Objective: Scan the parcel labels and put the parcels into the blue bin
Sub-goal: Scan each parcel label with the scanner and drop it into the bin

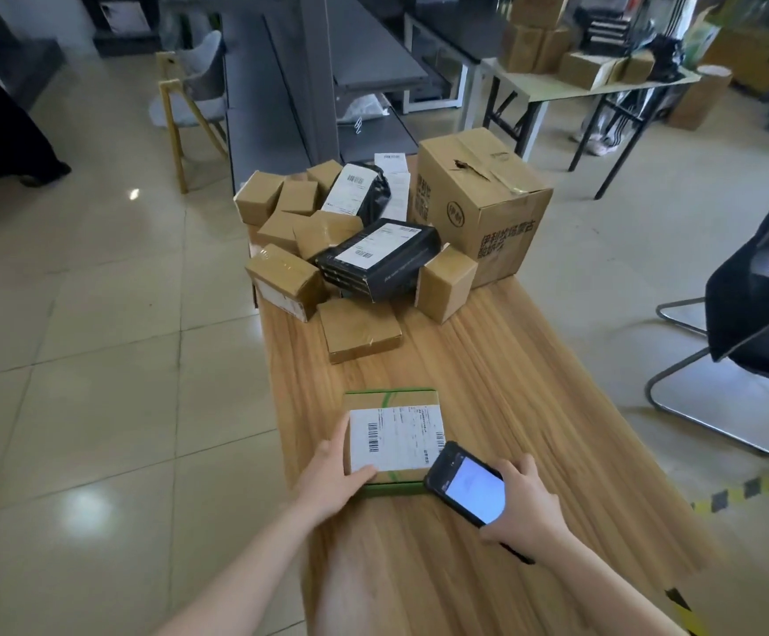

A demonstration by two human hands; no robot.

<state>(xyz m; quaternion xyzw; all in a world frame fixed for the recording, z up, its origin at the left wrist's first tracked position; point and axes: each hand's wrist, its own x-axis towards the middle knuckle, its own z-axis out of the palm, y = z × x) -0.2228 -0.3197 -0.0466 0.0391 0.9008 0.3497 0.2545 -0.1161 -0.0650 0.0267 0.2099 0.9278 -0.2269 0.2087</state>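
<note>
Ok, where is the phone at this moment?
In the head view the phone is low, right of centre, held in the right hand, its top end over the near right corner of the green-taped parcel.

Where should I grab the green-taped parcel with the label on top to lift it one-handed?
The green-taped parcel lies flat on the table, label up. Probably clasp its near left corner from the left, thumb on top, fingers down the side wall, where the left hand holds it now; the right hand is holding the phone.
</note>
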